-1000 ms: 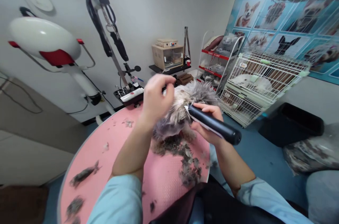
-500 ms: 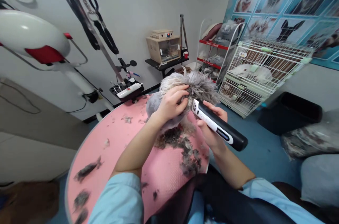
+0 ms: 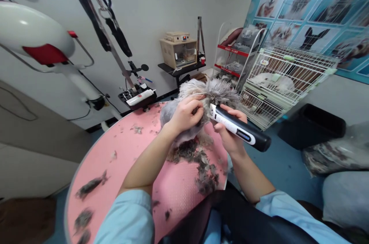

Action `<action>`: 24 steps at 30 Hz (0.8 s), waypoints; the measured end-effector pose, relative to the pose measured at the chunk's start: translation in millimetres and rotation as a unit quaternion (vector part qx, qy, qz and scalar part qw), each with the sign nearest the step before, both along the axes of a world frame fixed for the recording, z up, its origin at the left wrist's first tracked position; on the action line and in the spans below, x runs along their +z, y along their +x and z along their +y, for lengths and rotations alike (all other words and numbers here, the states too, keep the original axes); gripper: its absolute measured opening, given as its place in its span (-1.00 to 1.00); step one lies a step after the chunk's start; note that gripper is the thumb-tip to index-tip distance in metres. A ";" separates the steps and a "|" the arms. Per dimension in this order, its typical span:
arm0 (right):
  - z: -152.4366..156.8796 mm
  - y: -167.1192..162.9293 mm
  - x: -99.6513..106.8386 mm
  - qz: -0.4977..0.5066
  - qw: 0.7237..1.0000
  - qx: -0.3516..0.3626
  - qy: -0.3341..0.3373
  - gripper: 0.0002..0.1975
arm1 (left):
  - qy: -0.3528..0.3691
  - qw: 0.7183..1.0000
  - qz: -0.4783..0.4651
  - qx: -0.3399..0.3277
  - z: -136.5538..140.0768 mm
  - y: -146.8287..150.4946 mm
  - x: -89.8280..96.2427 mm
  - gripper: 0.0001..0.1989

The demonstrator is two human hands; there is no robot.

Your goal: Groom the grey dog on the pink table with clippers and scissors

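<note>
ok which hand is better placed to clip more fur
Probably the right hand: it holds the clipper, with the blade end at the grey fur. The left hand is against the animal, with no tool visible.

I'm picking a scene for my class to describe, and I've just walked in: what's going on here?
A person holds a black-and-white clipper in the right hand, its head at the fur of a shaggy grey animal on a pink table. The left hand is on the animal's fur, fingers bent. Loose clumps of fur lie on the table.
</note>
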State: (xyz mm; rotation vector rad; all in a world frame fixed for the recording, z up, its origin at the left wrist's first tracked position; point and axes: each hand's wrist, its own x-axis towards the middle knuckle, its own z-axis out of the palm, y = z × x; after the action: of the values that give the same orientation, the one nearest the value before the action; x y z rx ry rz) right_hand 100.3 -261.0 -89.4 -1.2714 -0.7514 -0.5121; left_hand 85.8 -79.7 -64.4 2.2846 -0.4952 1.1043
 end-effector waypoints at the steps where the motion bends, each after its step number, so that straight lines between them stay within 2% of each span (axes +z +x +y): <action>1: -1.1 2.0 1.2 0.004 1.000 -0.001 0.009 -0.48 | 0.001 1.000 0.008 0.001 -0.1 -0.2 0.4 -0.92; 4: -6.3 9.1 2.9 0.011 0.999 0.044 -0.022 -0.49 | 0.008 0.999 0.031 0.011 0.0 -0.6 1.2 -0.92; 6: -10.1 14.3 2.9 0.005 0.995 0.083 -0.048 -0.50 | 0.020 0.999 0.035 0.007 0.0 -0.4 0.9 -0.86; 8: -12.9 19.0 2.7 0.000 0.997 0.070 -0.029 -0.52 | 0.034 0.999 0.026 -0.002 -0.3 0.4 -0.1 -0.80; 10: -13.9 22.4 3.0 -0.001 0.999 0.037 -0.002 -0.53 | 0.037 0.999 0.015 -0.006 -0.6 1.6 -1.6 -0.86; 14: -13.4 25.0 5.4 -0.007 0.996 0.072 -0.049 -0.52 | 0.026 0.999 0.023 -0.015 -0.2 3.1 -3.0 -0.89; 18: -12.3 24.6 7.0 -0.008 0.999 0.033 -0.016 -0.52 | 0.037 0.999 0.029 -0.020 1.7 1.6 -0.9 -0.89; 22: -10.1 25.1 7.7 0.004 0.996 0.076 -0.048 -0.52 | 0.045 0.998 0.025 -0.035 3.4 -0.9 1.2 -0.88; 24: -9.4 25.8 8.8 0.004 0.998 0.065 -0.027 -0.52 | 0.050 0.997 0.030 -0.042 4.3 -1.6 1.9 -0.89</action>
State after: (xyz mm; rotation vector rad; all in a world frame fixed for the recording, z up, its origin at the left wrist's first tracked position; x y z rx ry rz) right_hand 126.1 -270.4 -80.6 -1.2634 -0.8397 -0.3832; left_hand 84.2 -75.5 -62.5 2.3535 -0.6292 0.9880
